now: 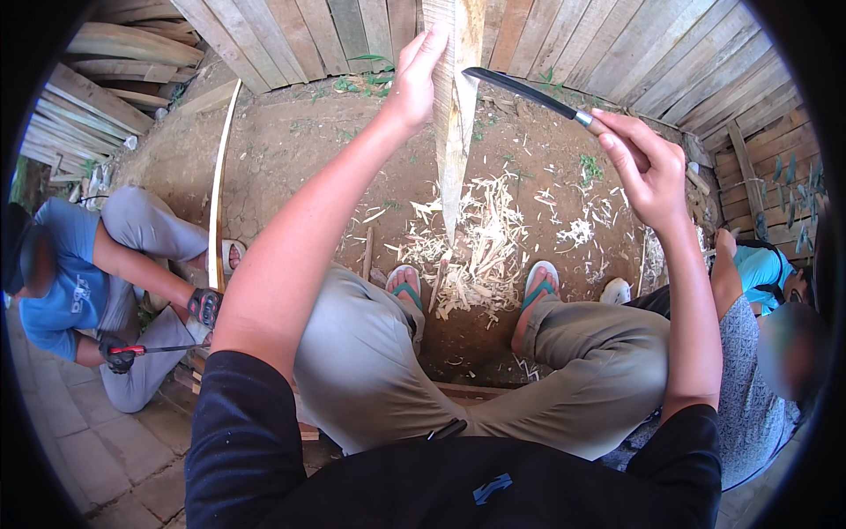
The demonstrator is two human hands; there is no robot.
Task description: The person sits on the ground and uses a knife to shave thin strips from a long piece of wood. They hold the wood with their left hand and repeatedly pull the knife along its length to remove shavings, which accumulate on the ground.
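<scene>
My left hand [418, 84] is wrapped round the left edge of a long wooden plank [454, 132] standing upright in front of me. The plank narrows to a point at its lower end, over a heap of pale wood shavings [485, 256]. On the other side, my right hand [646, 163] grips the short handle of a long knife [529, 91] with a dark, slightly curved blade. The blade slants up to the left, its tip at the plank's right edge; whether it touches the wood I cannot tell. The plank's top runs out of view.
A plank fence [582, 44] stands across the far side. At left, a co-worker with black gloves [117, 353] holds a red-handled tool beside a long thin wood strip [222, 167]. Stacked boards [106, 93] lie behind. Other people sit close at right, one in a patterned sleeve [745, 388].
</scene>
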